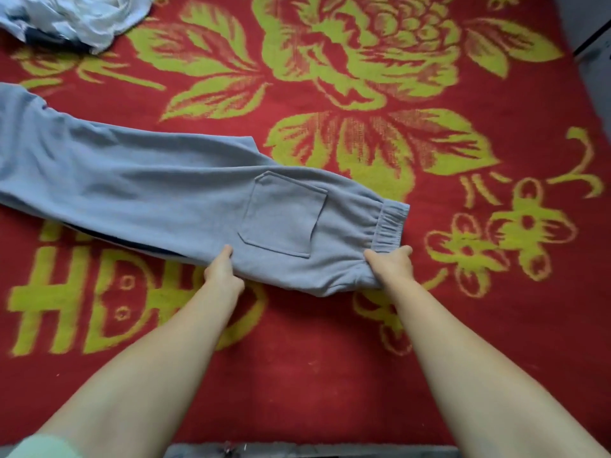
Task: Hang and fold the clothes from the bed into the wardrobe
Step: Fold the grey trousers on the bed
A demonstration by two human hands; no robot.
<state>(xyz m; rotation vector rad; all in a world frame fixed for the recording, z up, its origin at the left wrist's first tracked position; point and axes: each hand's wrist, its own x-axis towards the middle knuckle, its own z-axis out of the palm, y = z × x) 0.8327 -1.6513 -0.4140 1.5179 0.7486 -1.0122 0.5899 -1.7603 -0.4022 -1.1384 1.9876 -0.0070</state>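
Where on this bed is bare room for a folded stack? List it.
Free: the red blanket near you, below the grey sweatpants and around the forearms; also the flowered stretch above the sweatpants, right of the white clothes. Crowded: the left side, under sweatpants and both hands.

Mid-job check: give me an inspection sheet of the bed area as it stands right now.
Surface: red bedspread with yellow-green flower pattern.
Job's things: grey sweatpants lie flat, back pocket up, elastic waistband to the right.
Clutter: crumpled white garment at the top left corner.
Grippers: left hand grips the sweatpants' near edge; right hand grips the near waistband corner.
Cables: nothing seen.
Surroundings: grey edge at top right, too little in view to tell what it is.
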